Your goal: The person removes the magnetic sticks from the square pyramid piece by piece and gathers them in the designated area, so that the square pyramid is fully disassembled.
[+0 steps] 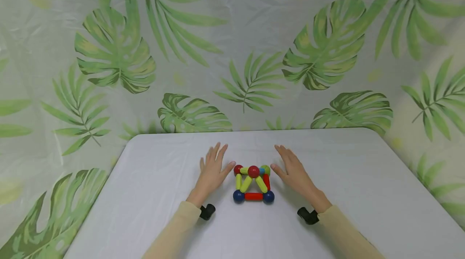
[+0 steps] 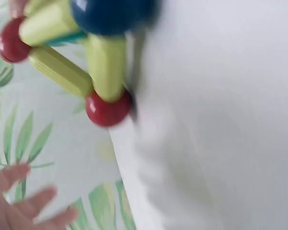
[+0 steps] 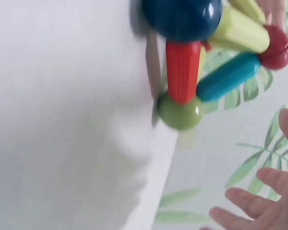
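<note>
A small frame of toy rods and balls stands on the white table between my hands. Two dark blue balls form its front corners, joined by a red rod. Yellow-green rods slope up to a red ball on top. Behind are another red ball and a green ball, with a blue rod running from the green one to the top. My left hand is spread at the left of the frame, thumb near the rear red ball. At the right, my right hand has its fingers extended, thumb beside the green ball.
The white table extends to both sides and in front of the frame. A leaf-patterned cloth hangs behind it. Black wrist devices are strapped at both wrists, below the beige sleeves.
</note>
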{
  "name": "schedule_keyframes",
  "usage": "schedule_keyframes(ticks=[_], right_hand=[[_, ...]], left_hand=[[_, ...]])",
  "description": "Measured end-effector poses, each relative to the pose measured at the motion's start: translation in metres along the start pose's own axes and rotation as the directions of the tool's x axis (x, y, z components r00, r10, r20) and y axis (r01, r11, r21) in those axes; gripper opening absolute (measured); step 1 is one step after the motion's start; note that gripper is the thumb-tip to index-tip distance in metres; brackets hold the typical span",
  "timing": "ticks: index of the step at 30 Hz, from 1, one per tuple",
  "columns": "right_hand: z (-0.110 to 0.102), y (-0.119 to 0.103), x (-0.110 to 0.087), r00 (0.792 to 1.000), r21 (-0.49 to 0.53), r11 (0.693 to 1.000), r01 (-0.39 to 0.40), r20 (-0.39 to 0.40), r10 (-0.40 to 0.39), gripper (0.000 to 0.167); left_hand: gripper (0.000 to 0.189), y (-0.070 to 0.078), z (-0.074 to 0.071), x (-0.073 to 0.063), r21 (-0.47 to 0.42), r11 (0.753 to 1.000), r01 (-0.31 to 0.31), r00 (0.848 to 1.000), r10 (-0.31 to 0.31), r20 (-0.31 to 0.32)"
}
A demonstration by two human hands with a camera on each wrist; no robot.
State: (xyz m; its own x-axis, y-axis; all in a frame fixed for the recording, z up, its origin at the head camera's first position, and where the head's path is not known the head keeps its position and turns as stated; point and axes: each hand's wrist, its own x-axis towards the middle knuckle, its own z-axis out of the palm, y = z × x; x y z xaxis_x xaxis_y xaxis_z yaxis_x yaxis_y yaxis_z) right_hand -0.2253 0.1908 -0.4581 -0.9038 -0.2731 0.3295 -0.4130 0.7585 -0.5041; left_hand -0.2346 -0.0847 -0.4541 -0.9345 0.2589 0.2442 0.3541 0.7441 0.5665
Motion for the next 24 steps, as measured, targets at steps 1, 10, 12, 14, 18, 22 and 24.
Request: schedule_keyframes(ticks=[1, 10, 12, 14, 18, 22, 24], right_hand=[[0.002, -0.002, -0.001, 1.0, 0.055, 0.998, 0.005, 0.009, -0.006, 0.063], [0.02, -0.026, -0.015, 0.994, 0.35, 0.937, -0.004, 0.102, -0.034, 0.026], [0.022, -0.029, -0.017, 0.992, 0.35, 0.937, -0.007, 0.12, -0.037, 0.023], [0.025, -0.031, -0.018, 0.992, 0.344, 0.939, -0.021, 0.125, -0.024, 0.021], [0.027, -0.033, -0.02, 0.994, 0.351, 0.936, -0.043, 0.113, 0.003, 0.02], [0.025, -0.034, -0.026, 0.994, 0.368, 0.929, -0.046, 0.107, 0.008, 0.02], [0.024, -0.034, -0.029, 0.994, 0.391, 0.919, -0.052, 0.108, 0.01, 0.019]], left_hand=[[0.062, 0.003, 0.002, 0.0, -0.093, 0.995, -0.038, 0.999, 0.04, 0.026], [0.045, 0.034, 0.024, -0.006, -0.352, 0.919, -0.177, 0.97, 0.224, 0.097], [0.042, 0.037, 0.027, -0.007, -0.319, 0.931, -0.177, 0.975, 0.211, 0.074], [0.04, 0.037, 0.03, -0.008, -0.3, 0.935, -0.188, 0.977, 0.211, 0.043], [0.039, 0.034, 0.03, -0.007, -0.318, 0.924, -0.215, 0.972, 0.233, 0.02], [0.039, 0.027, 0.026, -0.002, -0.383, 0.896, -0.225, 0.964, 0.262, 0.045], [0.039, 0.024, 0.024, 0.001, -0.429, 0.876, -0.221, 0.956, 0.281, 0.08]])
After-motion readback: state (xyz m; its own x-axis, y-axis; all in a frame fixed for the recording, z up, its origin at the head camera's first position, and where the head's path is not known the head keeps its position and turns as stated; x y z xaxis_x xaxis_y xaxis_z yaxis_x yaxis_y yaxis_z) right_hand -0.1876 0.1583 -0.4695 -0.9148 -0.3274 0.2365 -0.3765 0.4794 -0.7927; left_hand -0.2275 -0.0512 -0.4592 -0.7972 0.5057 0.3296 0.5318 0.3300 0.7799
